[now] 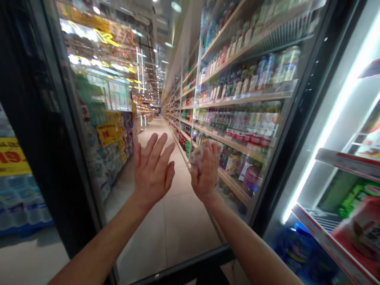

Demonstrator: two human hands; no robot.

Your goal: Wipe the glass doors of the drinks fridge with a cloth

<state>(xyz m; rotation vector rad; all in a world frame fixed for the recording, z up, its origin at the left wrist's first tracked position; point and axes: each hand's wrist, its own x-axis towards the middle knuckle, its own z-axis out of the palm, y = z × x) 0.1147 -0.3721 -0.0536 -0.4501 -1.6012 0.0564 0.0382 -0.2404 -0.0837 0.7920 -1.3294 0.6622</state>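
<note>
Right hand (205, 172) curled around a pale crumpled packet (199, 155), apparently soft and light, best gripped mid-body; left hand (152, 170) just beside, wide open, holding nothing.

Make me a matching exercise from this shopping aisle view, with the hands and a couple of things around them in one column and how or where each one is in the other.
Column one:
1. Left hand
2. Right hand
3. Floor
4. Yellow sign

Column two:
A. Curled around a crumpled pale bundle
B. At the far left of the view
C. Raised and open, holding nothing
D. Pale tiles running down the aisle

Right pairs: 1-C, 2-A, 3-D, 4-B.
</note>
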